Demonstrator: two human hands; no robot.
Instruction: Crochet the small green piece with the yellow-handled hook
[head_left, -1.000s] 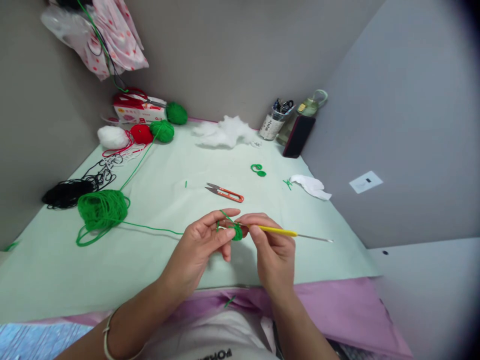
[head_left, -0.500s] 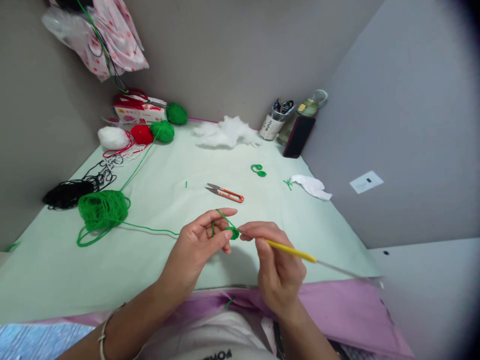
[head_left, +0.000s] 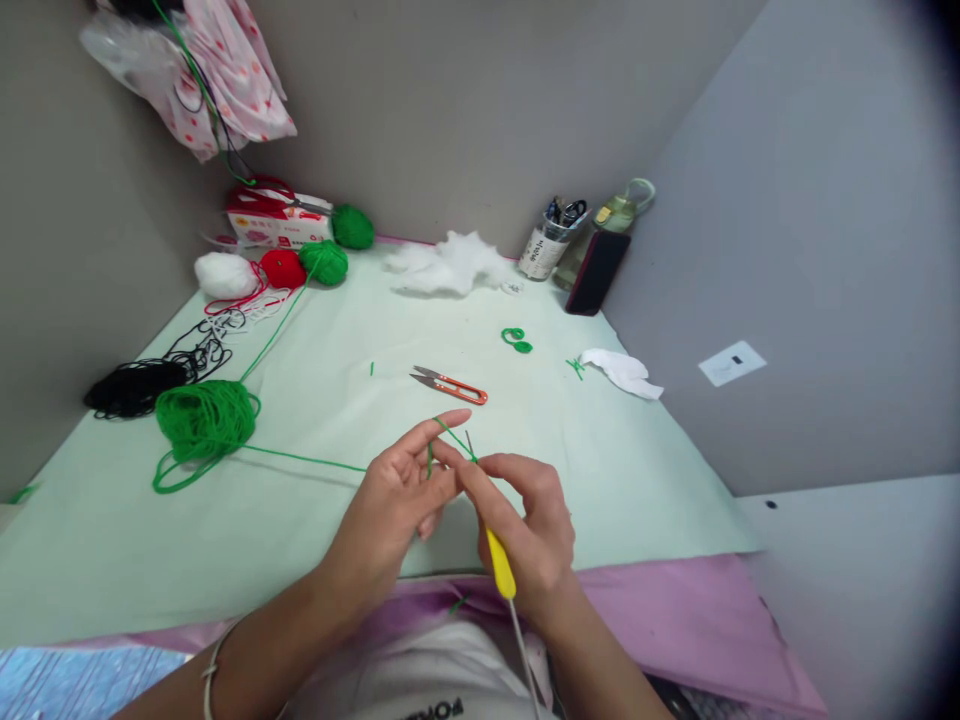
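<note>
Hook point(head_left: 500, 565) and green yarn point(head_left: 454, 438) meet between the two hands, above the near part of the table point(head_left: 637, 490); the step looks like working a stitch. Nearest, the hook's rear shaft slants down past the front edge and over the shirt point(head_left: 405, 680), so a backward swing would have little space. The right hand point(head_left: 529, 510) grips the yellow handle, forefinger laid along it, and the tip pokes up past the fingertips. The left hand point(head_left: 409, 480) holds the yarn, pinching close to the stitch; its forefinger is raised, and the strand runs straight from there to the hook. Fingers cover the worked part, so its shape cannot be told. The next move seems to call for steady tension and a small turn of the hook. Leftward, the feed runs low to the skein point(head_left: 206, 420); rightward, there is room as far as the side edge. Just beyond the fingers lie the snips point(head_left: 454, 386), blades pointing left, which a knuckle could brush. Farther off are a green piece point(head_left: 517, 341), then the phone point(head_left: 598, 273) and stuffing point(head_left: 450, 265).
</note>
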